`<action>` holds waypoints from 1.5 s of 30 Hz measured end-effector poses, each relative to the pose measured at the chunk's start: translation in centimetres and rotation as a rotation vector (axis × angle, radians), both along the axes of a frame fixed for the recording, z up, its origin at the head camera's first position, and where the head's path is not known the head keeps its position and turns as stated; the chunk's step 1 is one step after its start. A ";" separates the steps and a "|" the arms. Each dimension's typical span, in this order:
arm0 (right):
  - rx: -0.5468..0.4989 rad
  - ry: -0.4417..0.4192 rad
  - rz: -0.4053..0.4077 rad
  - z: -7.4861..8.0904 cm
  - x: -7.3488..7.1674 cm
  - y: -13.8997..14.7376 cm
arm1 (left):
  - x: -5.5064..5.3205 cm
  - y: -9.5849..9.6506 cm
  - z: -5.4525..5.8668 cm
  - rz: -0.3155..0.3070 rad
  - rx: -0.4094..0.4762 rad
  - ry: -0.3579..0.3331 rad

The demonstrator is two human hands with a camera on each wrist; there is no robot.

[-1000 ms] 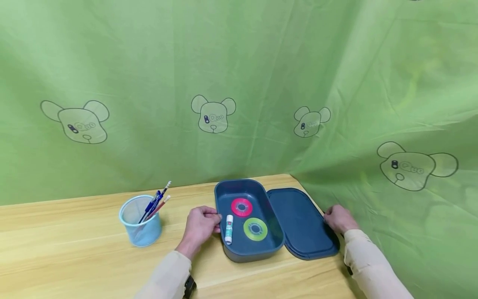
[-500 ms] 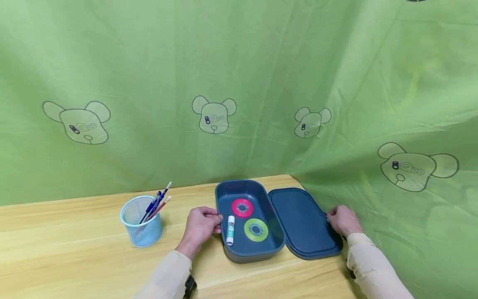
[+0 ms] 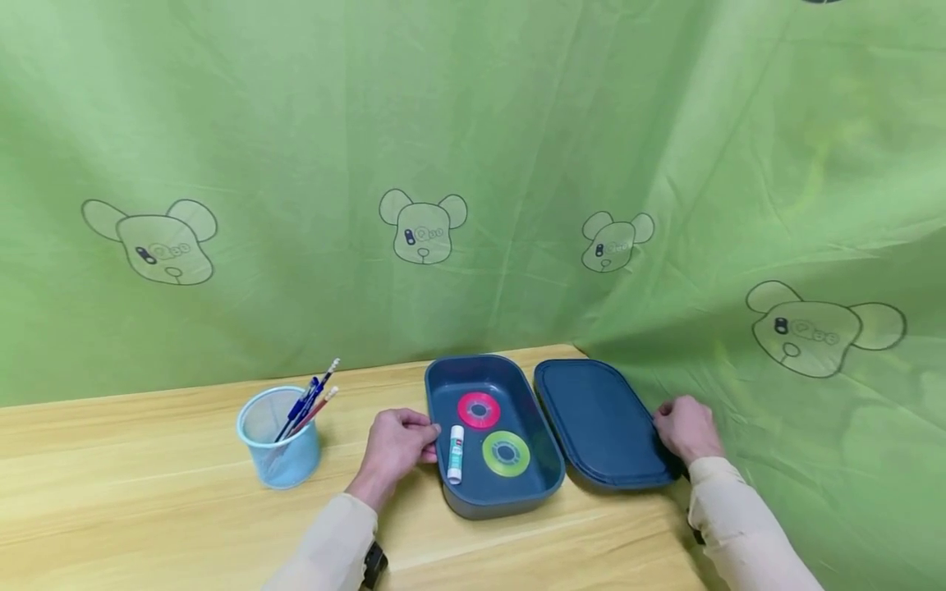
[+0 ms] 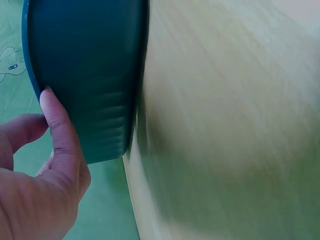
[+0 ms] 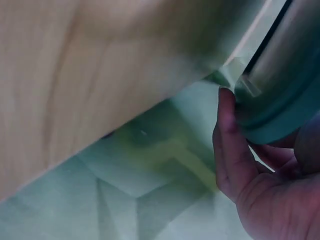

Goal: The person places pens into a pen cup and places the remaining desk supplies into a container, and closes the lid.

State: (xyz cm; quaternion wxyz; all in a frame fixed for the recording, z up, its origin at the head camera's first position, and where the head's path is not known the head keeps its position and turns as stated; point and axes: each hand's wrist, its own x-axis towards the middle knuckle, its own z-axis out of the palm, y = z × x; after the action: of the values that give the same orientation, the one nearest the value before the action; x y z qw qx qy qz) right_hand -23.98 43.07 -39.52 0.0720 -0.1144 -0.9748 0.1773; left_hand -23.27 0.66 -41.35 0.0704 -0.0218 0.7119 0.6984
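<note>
A dark blue box [image 3: 473,497] stands uncovered on the table in the head view. Inside it lie a glue stick [image 3: 455,455], a pink tape roll [image 3: 488,419] and a yellow-green tape roll [image 3: 497,465]. My left hand [image 3: 396,447] pinches the box's left rim; the left wrist view shows a fingertip against the outer wall [image 4: 90,75]. To the right of the box, my right hand [image 3: 687,428] grips the outer edge of the dark blue lid [image 3: 602,419]. In the right wrist view the lid [image 5: 280,105] is raised off the table, fingers and thumb at its edge.
A light blue mesh pen holder [image 3: 284,461] with several pens and pencils stands on the wooden table [image 3: 148,484], left of the left hand. A green cloth [image 3: 296,164] with bear drawings hangs behind the table and along its right side, close to the right hand.
My right hand has lifted the lid off the table, and the lid now sits a little higher and apart from the box. The left hand and the box have stayed in place.
</note>
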 end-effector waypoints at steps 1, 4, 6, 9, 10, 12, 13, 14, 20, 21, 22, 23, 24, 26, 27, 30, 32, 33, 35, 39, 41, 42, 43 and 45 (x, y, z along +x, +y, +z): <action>-0.001 0.009 -0.001 0.2 0.0 -0.1 | 0.0 0.0 0.0 0.000 0.002 -0.001; -0.003 0.027 -0.001 1.0 -0.1 -0.3 | -0.1 -0.1 -0.1 0.004 0.003 -0.002; -0.010 0.029 0.000 1.6 0.0 -0.6 | -0.1 -0.1 -0.1 0.006 0.004 -0.004; -0.035 0.023 -0.002 2.5 0.1 -1.2 | -0.1 -0.2 -0.2 0.005 0.007 -0.002; -0.043 0.022 0.000 2.7 0.1 -1.4 | -0.1 -0.2 -0.2 0.005 0.008 -0.002; -0.057 0.017 0.002 3.2 0.2 -2.0 | -0.1 -0.3 -0.2 0.005 0.010 -0.001; -0.063 0.017 0.002 3.5 0.3 -2.3 | -0.1 -0.3 -0.2 0.005 0.009 -0.001; -0.068 0.015 0.002 3.7 0.3 -2.6 | 0.0 -0.3 -0.3 0.005 0.007 -0.002; -0.085 0.041 0.025 4.8 0.5 -5.2 | 0.1 -0.7 -0.3 0.035 -0.050 0.033; -0.083 0.049 0.037 5.0 0.5 -5.7 | 0.0 -0.9 -0.3 0.058 -0.076 0.055; -0.083 0.061 0.050 5.2 0.5 -6.2 | 0.0 -0.9 -0.2 0.093 -0.104 0.096; -0.083 0.070 0.059 5.4 0.4 -6.8 | -0.1 -1.0 0.0 0.135 -0.134 0.142; -0.083 0.079 0.067 5.6 0.4 -7.4 | -0.1 -0.9 0.3 0.178 -0.162 0.187; -0.079 0.099 0.086 5.9 0.4 -8.5 | 0.0 -0.7 0.9 0.232 -0.184 0.262; -0.074 0.113 0.094 6.1 0.4 -9.1 | 0.1 -0.5 1.3 0.239 -0.186 0.290; -0.075 0.136 0.109 6.3 0.4 -10.7 | 0.6 0.4 2.3 0.164 -0.140 0.288; -0.077 0.149 0.118 6.3 0.3 -11.7 | 0.8 1.0 2.7 0.076 -0.048 0.233; -0.083 0.155 0.121 6.2 0.2 -12.2 | 0.9 1.3 2.8 0.038 -0.002 0.212; -0.097 0.159 0.130 6.0 0.0 -13.1 | 0.9 1.6 2.9 -0.012 0.083 0.163; -0.116 0.159 0.142 5.3 -0.3 -14.5 | 0.7 1.6 2.8 -0.034 0.165 0.107; -0.123 0.158 0.152 5.1 -0.4 -14.9 | 0.4 1.4 2.8 -0.016 0.160 0.094; -0.129 0.158 0.157 4.9 -0.4 -15.0 | 0.3 1.2 2.8 -0.006 0.161 0.093; -0.145 0.157 0.163 4.9 -0.5 -15.1 | 0.1 1.1 2.7 0.004 0.164 0.096; -0.209 0.149 0.179 4.7 -0.5 -15.3 | -0.1 0.7 2.7 0.019 0.157 0.100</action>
State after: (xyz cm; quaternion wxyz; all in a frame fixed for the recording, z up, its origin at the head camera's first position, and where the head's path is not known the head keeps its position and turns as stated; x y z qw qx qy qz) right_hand -24.44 27.81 -34.78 0.1157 -0.0204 -0.9494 0.2914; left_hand -23.39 1.36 -38.63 0.0297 0.0119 0.6572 0.7531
